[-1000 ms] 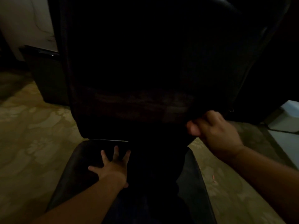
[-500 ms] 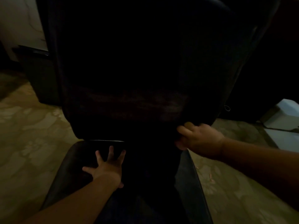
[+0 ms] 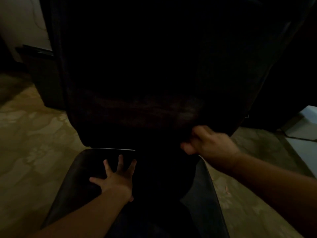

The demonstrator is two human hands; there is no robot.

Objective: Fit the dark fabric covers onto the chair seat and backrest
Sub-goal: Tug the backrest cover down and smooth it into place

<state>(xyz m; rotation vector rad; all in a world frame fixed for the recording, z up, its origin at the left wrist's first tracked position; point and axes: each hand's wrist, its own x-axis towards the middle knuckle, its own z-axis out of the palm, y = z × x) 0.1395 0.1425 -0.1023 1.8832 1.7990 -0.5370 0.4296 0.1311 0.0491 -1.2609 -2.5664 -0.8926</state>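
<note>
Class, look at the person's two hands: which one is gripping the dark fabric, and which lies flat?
The right hand grips the lower edge of the backrest cover, fingers curled. The left hand lies flat, fingers spread, on the chair seat.

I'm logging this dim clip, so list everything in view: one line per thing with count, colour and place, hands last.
backrest cover: one, dark fabric, hangs over the chair backrest, centre of view.
chair seat: one, dark and glossy, below the backrest, partly bare.
seat fabric: one dark piece, down the seat's middle; detail lost in shadow.
floor: pale, patterned, both sides of the chair.
white box: one, right edge, on the floor.
dark cabinet: one, behind left.
left hand: fingers spread, pressing flat on the seat.
right hand: grips the cover's lower right edge.
</note>
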